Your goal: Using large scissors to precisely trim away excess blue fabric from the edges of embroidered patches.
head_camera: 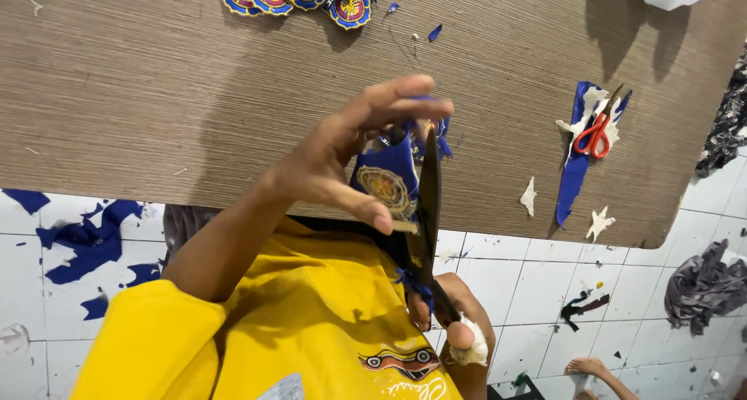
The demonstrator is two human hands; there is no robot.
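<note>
Left hand (342, 163) fingers pinching embroidered blue patch (387, 184), right hand (455, 326) gripping dark scissors (428, 213)

**Person: clothing and markings**

Yellow short-sleeved shirt, loose fit, sleeve ending above the elbow of the left arm. Printed graphic low on the shirt front: brown, orange and white emblem with pale script lettering under it, plus a grey patch at the hem edge. Forearms bare. Left hand (342, 163) and right hand (455, 322): no gloves, no rings visible.
</note>
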